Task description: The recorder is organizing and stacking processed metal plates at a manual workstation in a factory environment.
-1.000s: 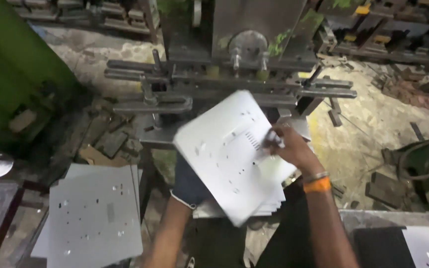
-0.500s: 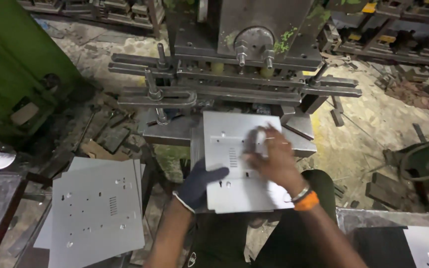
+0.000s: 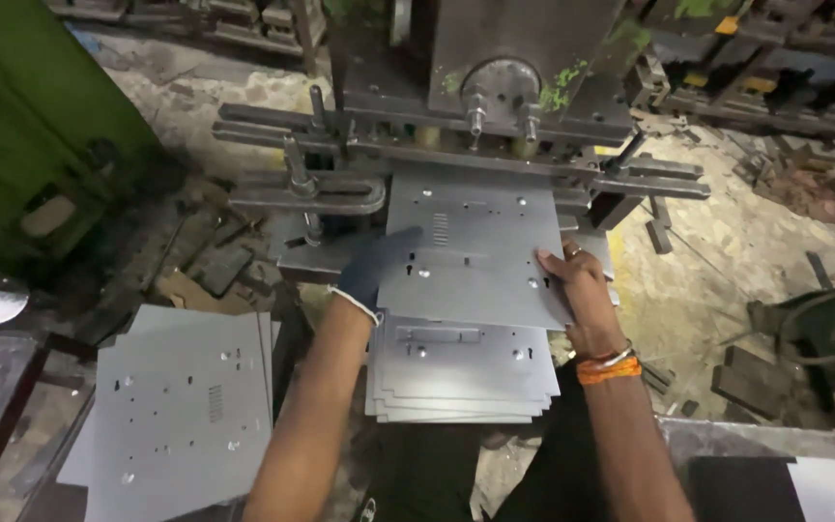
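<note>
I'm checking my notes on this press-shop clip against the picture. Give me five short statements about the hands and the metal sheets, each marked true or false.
1. The left hand wears a dark glove. True.
2. The right hand is gloved too. False: it is bare, with an orange band at the wrist.
3. Both hands rest on the top metal sheet, which lies flat at the press. True.
4. No other sheets lie under the top one. False: a stack of sheets shows beneath its near edge.
5. A second pile of punched sheets lies to the person's left. True.
</note>
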